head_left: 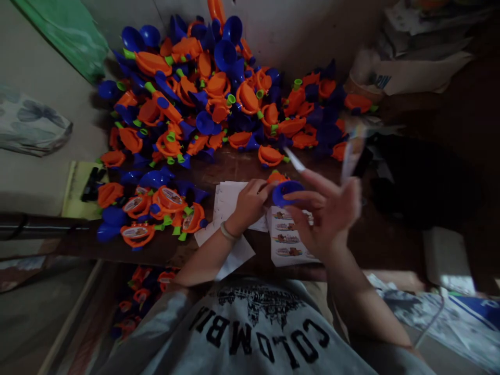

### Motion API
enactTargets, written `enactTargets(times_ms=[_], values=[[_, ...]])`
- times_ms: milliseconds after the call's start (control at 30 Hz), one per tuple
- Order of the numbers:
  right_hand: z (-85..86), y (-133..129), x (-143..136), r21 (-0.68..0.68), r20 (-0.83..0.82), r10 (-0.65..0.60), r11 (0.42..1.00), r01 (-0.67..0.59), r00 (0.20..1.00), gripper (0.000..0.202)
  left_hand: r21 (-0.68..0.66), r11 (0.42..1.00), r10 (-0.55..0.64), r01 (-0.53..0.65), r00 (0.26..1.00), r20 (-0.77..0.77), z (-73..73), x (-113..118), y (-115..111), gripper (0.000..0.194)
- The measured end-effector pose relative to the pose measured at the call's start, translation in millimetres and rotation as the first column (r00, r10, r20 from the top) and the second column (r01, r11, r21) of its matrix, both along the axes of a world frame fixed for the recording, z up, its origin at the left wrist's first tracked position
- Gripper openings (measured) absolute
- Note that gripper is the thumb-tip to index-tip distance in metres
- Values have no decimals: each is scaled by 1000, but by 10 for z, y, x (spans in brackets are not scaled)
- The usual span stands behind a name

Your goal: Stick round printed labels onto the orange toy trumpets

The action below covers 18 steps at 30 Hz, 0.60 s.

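My left hand (250, 202) is closed, its fingertips on a small toy trumpet with an orange body (276, 177) and a blue bell (287, 193). My right hand (327, 216) pinches the rim of that bell between thumb and fingers, other fingers raised. A pale pointed thing (295, 159) juts past one raised fingertip. A blurred, pale strip (353, 151) stands up by the same hand; I cannot make out what either is. Below the trumpet lies a sheet of printed oval stickers (287, 238), partly covered by my right hand. White paper sheets (230, 200) lie under my left forearm.
A big heap of orange and blue toy trumpets (203, 99) fills the back of the dark table. Several trumpets with oval stickers (167, 200) lie at the left, near a yellow pad (76, 192). Dark cloth-like material (422, 177) and a white box (449, 255) are at the right.
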State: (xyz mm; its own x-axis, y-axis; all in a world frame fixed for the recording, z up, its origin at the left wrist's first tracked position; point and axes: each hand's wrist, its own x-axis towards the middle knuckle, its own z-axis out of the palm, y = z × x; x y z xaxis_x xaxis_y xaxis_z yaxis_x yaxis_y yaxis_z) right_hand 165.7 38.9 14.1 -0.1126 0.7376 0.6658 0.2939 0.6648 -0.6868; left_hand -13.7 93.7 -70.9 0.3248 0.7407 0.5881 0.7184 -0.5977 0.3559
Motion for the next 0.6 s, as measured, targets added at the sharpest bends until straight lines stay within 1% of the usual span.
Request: enactTargets(times_ms=[33,67,133,200,233,300,333,367,400,433,500,533,567,600], values=[[-6,4,0,41,-88,-43,998,47,995,92,-13,1000,8,-8,999,32,-39,-11,23,28],[-16,13,7,55,-156,-96,993,105,983,95,-19,1000,12,-11,998,54,-73,-17,45,27],[-50,36,32,13,-208,-195,979,203,958,92,-23,1000,-7,9,997,81,-128,-14,74,24],[-105,61,68,-59,-201,-273,962,266,941,87,-20,998,-51,53,994,94,-160,0,80,21],[-138,71,86,-86,-190,-292,956,281,937,87,-17,997,-71,74,992,105,-166,7,79,21],[-210,79,112,-105,-164,-296,954,282,941,90,-14,997,-78,81,985,157,-137,9,76,24],[-247,73,115,-109,-139,-289,955,275,947,92,-20,997,-70,76,977,201,-93,-1,75,25],[-284,58,111,-107,-108,-275,959,264,955,95,-32,997,-59,69,964,259,-24,-20,71,25],[-321,36,99,-99,-73,-259,963,251,963,98,-50,997,-45,64,944,328,75,-51,59,25],[-358,6,81,-89,-36,-238,968,234,971,100,-76,995,-29,65,918,395,204,-95,33,24],[-428,-72,39,-74,35,-184,980,186,982,104,-129,989,2,73,861,508,535,-229,-78,21],[-458,-116,19,-68,72,-155,985,160,985,105,-167,983,28,70,853,521,716,-320,-169,20],[-483,-159,3,-62,112,-129,989,136,985,106,-191,979,27,77,872,489,887,-423,-281,17],[-502,-200,-8,-61,155,-109,991,120,982,108,-207,975,13,80,912,411,1032,-537,-414,13]])
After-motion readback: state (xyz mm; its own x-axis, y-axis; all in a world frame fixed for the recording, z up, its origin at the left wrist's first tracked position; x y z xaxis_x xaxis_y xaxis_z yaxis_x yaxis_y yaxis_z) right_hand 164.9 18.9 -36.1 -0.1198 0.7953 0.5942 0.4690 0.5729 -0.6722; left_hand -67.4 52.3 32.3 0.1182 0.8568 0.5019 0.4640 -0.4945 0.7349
